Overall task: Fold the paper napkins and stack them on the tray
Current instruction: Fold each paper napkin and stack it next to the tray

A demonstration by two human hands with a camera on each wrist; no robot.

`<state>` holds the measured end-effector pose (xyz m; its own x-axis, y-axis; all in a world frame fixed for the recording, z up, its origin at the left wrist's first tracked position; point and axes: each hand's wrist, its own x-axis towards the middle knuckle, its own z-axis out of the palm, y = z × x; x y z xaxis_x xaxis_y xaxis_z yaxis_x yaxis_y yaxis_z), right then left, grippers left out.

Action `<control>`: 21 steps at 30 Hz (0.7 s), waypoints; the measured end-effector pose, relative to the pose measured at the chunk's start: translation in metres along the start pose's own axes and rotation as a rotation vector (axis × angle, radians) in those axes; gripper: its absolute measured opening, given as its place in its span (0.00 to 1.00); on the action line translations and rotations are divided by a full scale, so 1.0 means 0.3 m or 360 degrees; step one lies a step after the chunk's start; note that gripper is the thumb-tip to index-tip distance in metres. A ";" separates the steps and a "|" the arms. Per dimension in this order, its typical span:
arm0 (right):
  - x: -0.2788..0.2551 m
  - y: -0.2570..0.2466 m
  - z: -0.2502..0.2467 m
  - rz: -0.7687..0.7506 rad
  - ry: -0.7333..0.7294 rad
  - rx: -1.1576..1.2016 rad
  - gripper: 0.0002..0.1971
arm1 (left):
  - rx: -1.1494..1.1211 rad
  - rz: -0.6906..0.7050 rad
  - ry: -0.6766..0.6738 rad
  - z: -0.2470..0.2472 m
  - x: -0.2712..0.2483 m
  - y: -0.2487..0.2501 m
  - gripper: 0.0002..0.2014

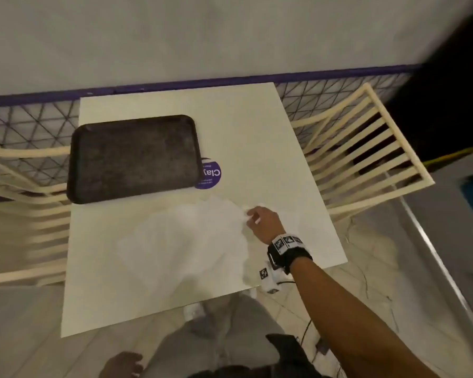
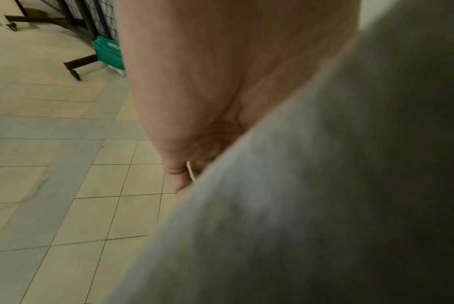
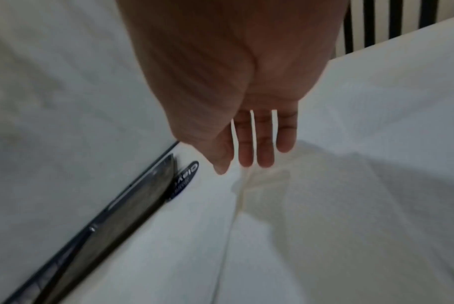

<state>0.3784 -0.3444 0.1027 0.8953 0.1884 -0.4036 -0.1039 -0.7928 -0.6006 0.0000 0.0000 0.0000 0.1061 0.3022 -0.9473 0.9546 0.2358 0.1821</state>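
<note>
A dark, bare tray [image 1: 131, 159] lies at the table's back left; its edge shows in the right wrist view [image 3: 132, 205]. White paper napkins [image 1: 191, 241] are spread loose on the white table [image 1: 257, 126], in front of the tray. My right hand [image 1: 250, 214] is at their right corner and pinches the paper there. In the right wrist view its fingers [image 3: 264, 148] point down at a raised ridge of napkin [image 3: 324, 205]; the thumb is hidden. My left hand [image 1: 126, 362] hangs by my grey trouser leg below the table edge, fingers loosely curled [image 2: 179, 170], holding nothing.
A round purple sticker [image 1: 210, 174] sits on the table beside the tray's right edge. Cream slatted chairs stand on the right [image 1: 361, 159] and left [image 1: 25, 214]. A wire mesh fence [image 1: 33, 124] runs behind the table. The floor is tiled [image 2: 51, 185].
</note>
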 end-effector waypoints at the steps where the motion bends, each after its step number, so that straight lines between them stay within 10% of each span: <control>1: 0.023 0.002 0.011 0.0012 0.0004 0.0003 0.14 | -0.0082 -0.0020 -0.0114 0.027 -0.013 0.014 0.13; 21: 0.052 0.030 0.011 0.0029 0.0211 0.0136 0.03 | 0.1094 0.0529 0.0165 0.223 -0.248 0.167 0.10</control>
<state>0.3899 -0.3467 0.0886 0.9416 0.0921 -0.3238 -0.1518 -0.7423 -0.6527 0.0584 -0.0725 0.0621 0.4231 0.3495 -0.8359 0.8390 -0.4994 0.2159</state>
